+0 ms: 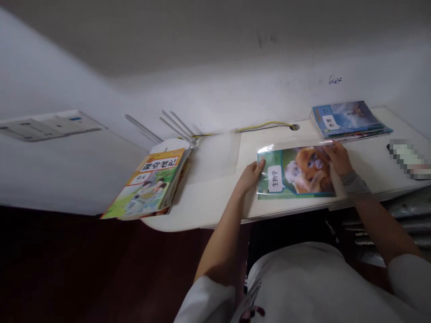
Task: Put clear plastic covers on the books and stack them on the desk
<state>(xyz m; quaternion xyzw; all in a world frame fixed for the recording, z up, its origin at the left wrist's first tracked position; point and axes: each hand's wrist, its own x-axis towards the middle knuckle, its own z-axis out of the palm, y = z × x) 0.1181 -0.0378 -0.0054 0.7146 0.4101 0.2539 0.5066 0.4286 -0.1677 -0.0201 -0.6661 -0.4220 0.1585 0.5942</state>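
The book (296, 175) lay flat on the desk (208, 202), right of centre near its near edge. Its green cover, with orange monkeys and a white label, sat in a glossy clear sleeve. The left hand (251, 176) pinched its left edge. The right hand (338, 158) rested curled on its far right corner; I could not tell whether it gripped.

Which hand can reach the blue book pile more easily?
Right, probably. The right hand rests on the right part of the monkey book, close to the blue book pile. The left hand is at the book's left edge, farther away.
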